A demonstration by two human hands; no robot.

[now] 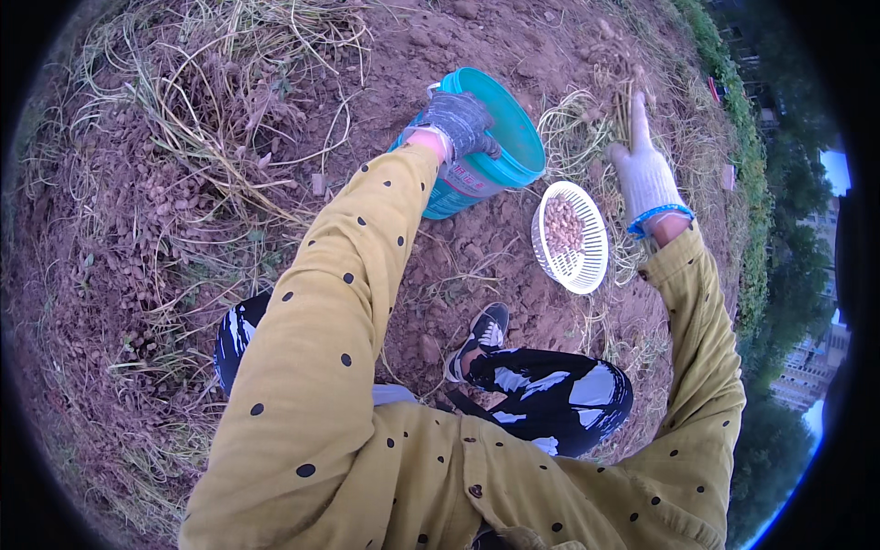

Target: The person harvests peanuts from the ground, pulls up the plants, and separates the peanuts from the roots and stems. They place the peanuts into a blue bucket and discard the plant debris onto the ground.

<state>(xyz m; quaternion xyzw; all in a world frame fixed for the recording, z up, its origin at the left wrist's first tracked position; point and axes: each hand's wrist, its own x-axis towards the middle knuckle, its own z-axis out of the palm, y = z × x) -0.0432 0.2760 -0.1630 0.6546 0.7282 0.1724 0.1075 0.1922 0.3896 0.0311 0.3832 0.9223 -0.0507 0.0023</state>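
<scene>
My left hand, in a dark grey knit glove, lies over the near left rim of a teal plastic bucket; its fingers curl over the edge. The bucket leans, its mouth towards the upper right, and bears writing. My right hand, in a white knit glove with a blue cuff, grips the stems of an uprooted peanut plant, its forefinger stretched along them. The plant's root end points away from me. Just right of the bucket, a white slotted plastic basket holds a heap of peanuts in their shells.
A broad pile of pulled peanut plants with pods covers the ground at left. More dry stems lie beyond the basket. My shoe rests on bare reddish soil. Green plants and buildings stand at far right.
</scene>
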